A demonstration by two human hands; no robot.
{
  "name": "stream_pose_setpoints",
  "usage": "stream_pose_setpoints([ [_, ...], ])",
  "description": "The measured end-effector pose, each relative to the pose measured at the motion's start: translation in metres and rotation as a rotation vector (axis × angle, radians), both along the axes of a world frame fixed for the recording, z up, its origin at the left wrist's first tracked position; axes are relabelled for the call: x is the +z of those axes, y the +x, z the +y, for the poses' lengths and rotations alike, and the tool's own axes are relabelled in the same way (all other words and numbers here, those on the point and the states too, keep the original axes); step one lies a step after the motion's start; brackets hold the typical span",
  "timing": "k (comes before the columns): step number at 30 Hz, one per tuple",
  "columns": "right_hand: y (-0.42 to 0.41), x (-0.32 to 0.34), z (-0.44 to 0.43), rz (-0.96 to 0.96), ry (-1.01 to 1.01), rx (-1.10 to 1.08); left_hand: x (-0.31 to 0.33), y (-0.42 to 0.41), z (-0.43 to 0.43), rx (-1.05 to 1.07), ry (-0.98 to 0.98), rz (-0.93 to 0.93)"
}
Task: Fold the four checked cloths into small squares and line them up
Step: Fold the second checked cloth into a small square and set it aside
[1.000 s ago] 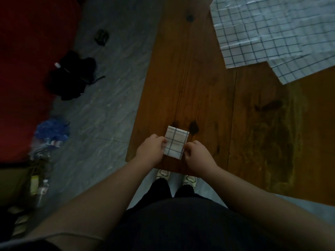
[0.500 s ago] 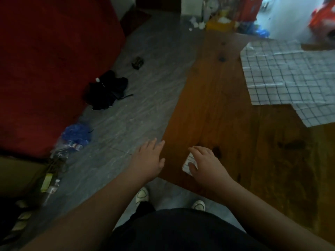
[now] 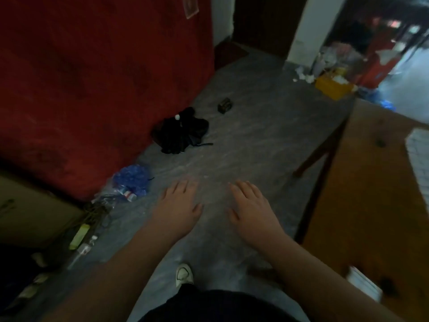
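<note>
Head view, items as we recorded them:

1. Left hand (image 3: pixel 180 204): held palm down over the floor (image 3: pixel 250 140), fingers (image 3: pixel 178 188) straight and spread, released, grasping nothing.
2. Right hand (image 3: pixel 251 206): beside the left and apart from it, likewise palm down over the floor with its fingers extended and released. It stood left of the tabletop (image 3: pixel 371 205) edge and touched neither the wood nor any cloth.
3. Folded checked cloth (image 3: pixel 364 285): a small pale packet lying on the tabletop near its near-left corner, well apart from both hands and behind the right forearm. It was blurred, so we could not read its checks clearly.
4. Unfolded checked cloths (image 3: pixel 419 159): a pale gridded sheet on the far right of the tabletop, cut off by the frame edge. We could not tell how many lay there.
5. Table leg (image 3: pixel 318 156): dark wood, slanting down to the floor under the tabletop's left edge.
6. Red cover (image 3: pixel 92 89): filled the left side.
7. Black bundle (image 3: pixel 181 133): on the floor against the red cover.
8. Blue bag (image 3: pixel 132 180): crumpled at the foot of the cover.
9. Yellow box (image 3: pixel 333 87): far end of the floor, amid clutter.
10. Shoe (image 3: pixel 184 274): pale, seen between the forearms.
</note>
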State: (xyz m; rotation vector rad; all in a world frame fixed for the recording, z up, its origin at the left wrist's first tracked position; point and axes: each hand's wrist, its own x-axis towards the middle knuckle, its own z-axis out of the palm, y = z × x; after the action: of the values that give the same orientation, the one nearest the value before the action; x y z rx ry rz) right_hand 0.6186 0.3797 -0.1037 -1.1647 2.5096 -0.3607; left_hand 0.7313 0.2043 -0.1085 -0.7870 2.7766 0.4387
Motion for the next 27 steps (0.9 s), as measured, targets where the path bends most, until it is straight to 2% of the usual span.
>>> stream_pose_setpoints([
  [5, -0.003, 0.006, -0.102, 0.028, 0.008, 0.012, 0.007, 0.007, -0.088, 0.032, -0.012, 0.017],
  [13, -0.078, -0.002, -0.147, 0.026, 0.079, -0.042, 0.001, -0.066, -0.139, -0.029, 0.035, 0.017],
  [18, -0.171, -0.013, -0.160, 0.009, 0.011, -0.166, 0.000, -0.171, -0.162, -0.146, -0.014, 0.018],
  [21, -0.248, -0.014, -0.163, 0.010, -0.028, -0.223, -0.001, -0.260, -0.178, -0.178, -0.049, 0.020],
  [27, -0.406, 0.008, -0.155, 0.090, 0.017, -0.282, 0.019, -0.444, -0.180, -0.266, -0.040, 0.053],
])
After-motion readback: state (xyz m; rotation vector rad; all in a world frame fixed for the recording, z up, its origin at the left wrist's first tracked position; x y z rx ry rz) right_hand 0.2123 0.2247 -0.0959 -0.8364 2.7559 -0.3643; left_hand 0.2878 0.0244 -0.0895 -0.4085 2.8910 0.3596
